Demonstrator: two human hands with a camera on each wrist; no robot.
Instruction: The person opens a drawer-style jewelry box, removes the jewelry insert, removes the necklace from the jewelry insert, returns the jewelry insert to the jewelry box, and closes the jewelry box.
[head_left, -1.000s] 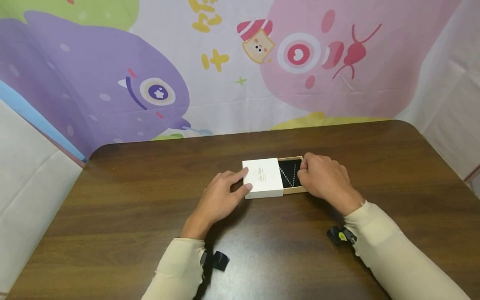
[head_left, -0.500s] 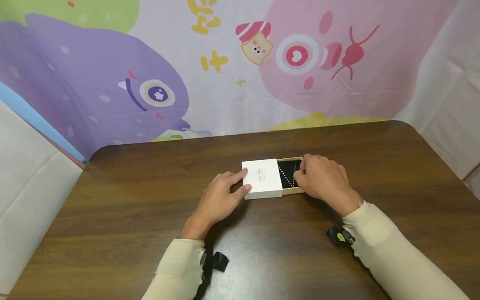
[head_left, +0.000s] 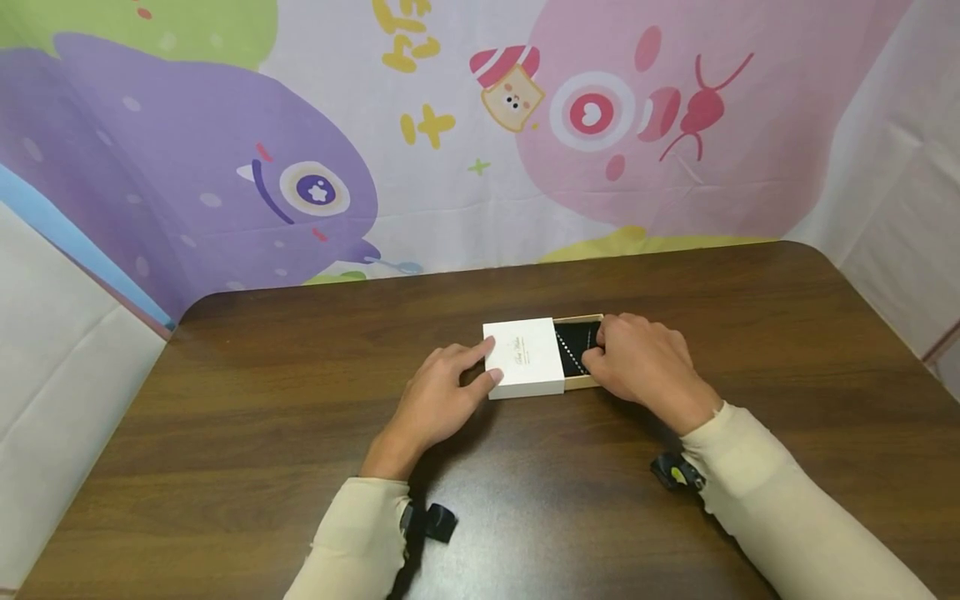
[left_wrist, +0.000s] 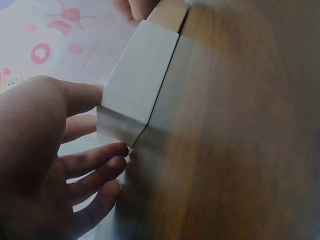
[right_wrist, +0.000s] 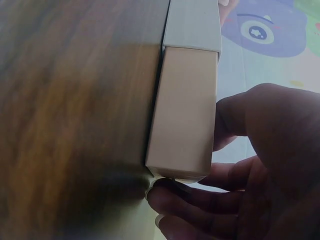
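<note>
A white necklace box [head_left: 536, 350] with gold lettering lies on the table. Its cream inner tray [head_left: 582, 382] is slid partway out to the right. On the tray's black lining runs a silver necklace [head_left: 566, 345], partly hidden by the right hand. My left hand [head_left: 438, 396] touches the left end of the white cover with fairly straight fingers; in the left wrist view its thumb [left_wrist: 85, 96] is at the top edge. My right hand [head_left: 648, 360] grips the tray's right end, fingers curled at the end wall and thumb over the top.
The brown wooden table [head_left: 240, 400] extends on all sides of the box. A patterned cloth backdrop [head_left: 450, 200] hangs behind its far edge. Black straps [head_left: 439, 522] sit at both wrists, over pale sleeves [head_left: 352, 533].
My right hand has shifted a little to the left, so its thumb covers more of the necklace. Left hand, cover and tray show hardly any movement.
</note>
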